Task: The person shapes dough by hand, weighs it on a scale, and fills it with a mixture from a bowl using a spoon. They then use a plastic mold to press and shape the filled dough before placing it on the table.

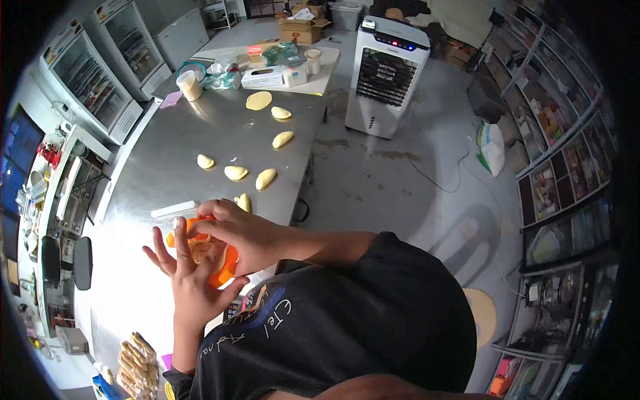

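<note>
An orange hinged dough press [229,263] lies open with a round of dough and brownish filling [202,250] in it. My right hand [250,237] is closed around its far side and holds it above the steel table. Over the near left part of the press is my left hand [193,283], fingers spread and fingertips close to the dough's edge. Whether those fingertips touch the dough is hard to tell. Just beyond my hands lie a white rolling pin [175,210] and a folded half-moon pastry [243,202], partly covered by my right hand.
Several folded pastries [265,179] and a flat dough round [259,101] rest on the steel table [193,137]. A tub [189,86] and boxes [263,77] stand at the far end. Bagged pastries [138,367] lie near left. An air cooler [387,73] stands on the floor.
</note>
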{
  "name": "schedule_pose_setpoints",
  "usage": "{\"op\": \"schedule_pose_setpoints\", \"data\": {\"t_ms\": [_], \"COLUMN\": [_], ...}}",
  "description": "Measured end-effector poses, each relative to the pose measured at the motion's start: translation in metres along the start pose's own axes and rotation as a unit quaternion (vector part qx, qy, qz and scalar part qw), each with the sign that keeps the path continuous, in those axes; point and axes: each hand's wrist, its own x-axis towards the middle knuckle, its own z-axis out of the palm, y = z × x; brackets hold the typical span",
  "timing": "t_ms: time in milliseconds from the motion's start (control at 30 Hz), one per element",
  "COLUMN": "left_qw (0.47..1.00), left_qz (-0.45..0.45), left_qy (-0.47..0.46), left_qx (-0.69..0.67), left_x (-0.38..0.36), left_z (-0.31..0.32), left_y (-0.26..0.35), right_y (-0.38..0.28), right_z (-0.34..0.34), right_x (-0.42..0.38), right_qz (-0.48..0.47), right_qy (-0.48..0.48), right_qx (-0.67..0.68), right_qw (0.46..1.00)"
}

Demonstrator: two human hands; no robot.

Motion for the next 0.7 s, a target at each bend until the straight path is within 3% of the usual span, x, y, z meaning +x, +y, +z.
{"op": "schedule_pose_setpoints", "data": {"t_ms": [200,233,367,467,500,567,600,700], "left_qw": [0.997,0.994,0.993,0.942,0.918,0.879,0.822,0.822], "left_qz": [-0.016,-0.020,-0.017,-0.056,-0.101,-0.144,-0.175,-0.171], "left_qy": [-0.022,-0.068,0.040,0.198,0.199,0.173,0.093,0.025], "left_qx": [-0.072,-0.084,-0.114,-0.265,-0.329,-0.420,-0.534,-0.543], "left_x": [-0.007,-0.010,-0.013,-0.018,-0.018,-0.024,-0.023,-0.024], "left_z": [0.004,0.005,0.003,0.003,0.000,0.001,-0.010,-0.016], "left_y": [-0.005,-0.010,-0.013,-0.038,-0.044,-0.055,-0.054,-0.058], "right_y": [0.002,0.002,0.005,0.020,0.018,0.013,0.012,0.012], "right_z": [0.005,0.006,0.002,0.006,0.009,0.016,0.018,0.023], "right_x": [0.001,0.002,0.007,0.004,0.005,0.001,0.001,0.000], "right_qz": [0.002,-0.003,-0.005,-0.025,-0.028,0.009,0.011,0.013], "right_qy": [-0.015,-0.015,-0.031,-0.007,-0.020,0.011,0.003,-0.004], "right_qx": [0.002,-0.018,-0.020,0.038,0.053,0.120,0.124,0.188], "right_qw": [1.000,1.000,0.999,0.999,0.998,0.993,0.992,0.982]}}
